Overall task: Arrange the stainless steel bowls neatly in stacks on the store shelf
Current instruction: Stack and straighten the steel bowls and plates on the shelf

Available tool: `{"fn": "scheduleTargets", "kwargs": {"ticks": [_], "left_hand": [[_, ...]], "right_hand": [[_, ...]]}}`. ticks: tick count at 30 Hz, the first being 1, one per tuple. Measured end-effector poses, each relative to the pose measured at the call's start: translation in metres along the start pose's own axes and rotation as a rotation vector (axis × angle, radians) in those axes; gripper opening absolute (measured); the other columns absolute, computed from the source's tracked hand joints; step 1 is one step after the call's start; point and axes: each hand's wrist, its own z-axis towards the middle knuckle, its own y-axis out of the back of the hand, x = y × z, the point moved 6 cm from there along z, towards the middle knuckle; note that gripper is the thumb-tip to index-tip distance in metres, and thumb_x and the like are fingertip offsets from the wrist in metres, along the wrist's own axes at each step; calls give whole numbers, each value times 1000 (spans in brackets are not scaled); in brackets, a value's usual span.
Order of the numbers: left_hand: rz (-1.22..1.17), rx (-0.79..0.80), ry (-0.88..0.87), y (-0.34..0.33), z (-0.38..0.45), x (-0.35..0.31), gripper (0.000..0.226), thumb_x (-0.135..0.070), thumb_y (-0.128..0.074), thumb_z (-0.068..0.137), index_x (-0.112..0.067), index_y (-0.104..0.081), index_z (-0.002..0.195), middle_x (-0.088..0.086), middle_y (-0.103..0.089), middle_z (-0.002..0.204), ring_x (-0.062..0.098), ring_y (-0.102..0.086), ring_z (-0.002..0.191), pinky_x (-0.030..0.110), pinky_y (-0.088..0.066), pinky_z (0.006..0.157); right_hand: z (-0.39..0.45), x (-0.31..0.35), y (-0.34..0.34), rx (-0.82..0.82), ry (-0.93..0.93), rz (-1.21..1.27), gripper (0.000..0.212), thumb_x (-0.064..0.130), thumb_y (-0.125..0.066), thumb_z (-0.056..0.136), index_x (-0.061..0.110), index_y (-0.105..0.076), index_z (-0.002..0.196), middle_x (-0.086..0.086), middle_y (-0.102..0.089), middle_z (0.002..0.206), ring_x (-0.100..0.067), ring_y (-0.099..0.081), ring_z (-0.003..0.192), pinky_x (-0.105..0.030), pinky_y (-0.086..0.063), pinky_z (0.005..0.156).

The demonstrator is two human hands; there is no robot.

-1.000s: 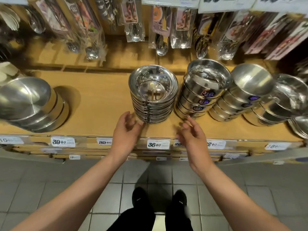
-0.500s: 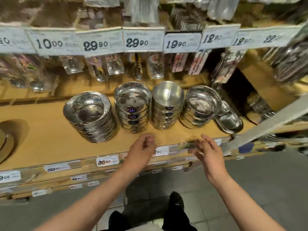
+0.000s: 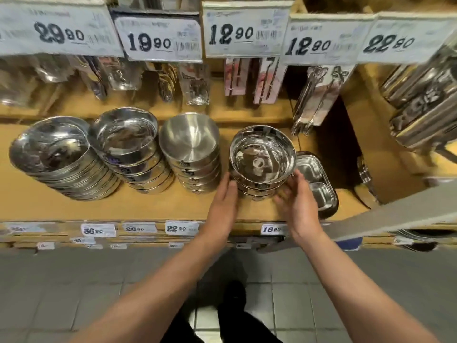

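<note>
Bowls of stainless steel stand in four stacks along the wooden shelf (image 3: 153,206) across the middle of the frame.

Head view, left to right. Far-left stack (image 3: 59,159): wide shallow bowls, leaning left, at the left of the frame. Second stack (image 3: 131,149): deeper bowls with dark labels on their sides, tilted left, just beside the first. Third stack (image 3: 190,154): matte-finished bowls, just right of the second and roughly upright. Fourth stack (image 3: 262,162): right of centre, set apart from the third by a gap, only a few bowls high, mirror finish on top.

Your left hand (image 3: 222,206) sits at the left side of that fourth stack, fingers straight, fingertips touching its lower bowls. Your right hand (image 3: 296,201) is at the stack's right side, fingers spread and relaxed, tips at the rim of the upper bowl; the fingers are blurred, so you cannot tell firm contact there. Neither hand curls around a bowl.

Just right of the fourth stack, partly behind your right hand, lies a pile of divided steel trays (image 3: 316,179).

Price tags (image 3: 181,228) line the shelf's front edge. Larger price cards (image 3: 244,33) hang across the top of the frame, with packaged utensils (image 3: 195,87) hanging below them. Grey tiled floor (image 3: 74,293) fills the bottom.
</note>
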Motion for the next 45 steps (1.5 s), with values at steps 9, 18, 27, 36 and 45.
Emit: {"fn": "scheduleTargets", "kwargs": {"ticks": [9, 18, 27, 36, 45], "left_hand": [[-222, -56, 31, -13, 23, -1, 62, -68, -45, 93, -39, -46, 147, -16, -54, 150, 7, -47, 140, 44, -32, 122], [-222, -53, -22, -20, 22, -13, 68, -77, -39, 86, -43, -48, 145, -23, -59, 141, -1, -51, 133, 39, -36, 119], [-185, 20, -8, -6, -2, 0, 50, -66, -36, 99, -52, -43, 146, -21, -56, 145, 5, -50, 136, 43, -43, 113], [-246, 28, 84, -14, 6, -12, 43, -60, -34, 104, -48, -75, 106, -17, -75, 117, 5, -67, 115, 34, -54, 99], [-207, 122, 46, -3, -50, -18, 43, -73, -37, 95, -52, -69, 115, -15, -73, 120, -2, -68, 106, 18, -57, 74]], "right_hand": [[21, 5, -9, 59, -39, -98, 46, 52, -32, 107, 34, -54, 143, 7, -64, 138, -15, -55, 133, -49, -39, 117], [22, 7, -17, 123, -52, -28, 46, 52, -32, 107, 34, -49, 147, 6, -60, 143, -15, -52, 135, -47, -40, 116], [1, 0, 8, 85, -84, -53, 36, 48, -33, 108, 35, -61, 127, 3, -69, 129, -18, -61, 124, -35, -54, 86], [-4, 9, -1, 115, -94, -82, 55, 61, -28, 104, 31, -55, 140, 0, -66, 135, -19, -58, 127, -39, -52, 96], [-63, 16, 6, 134, -17, -77, 39, 54, -37, 106, 39, -62, 133, 4, -69, 132, -23, -57, 131, -58, -46, 107]]}}
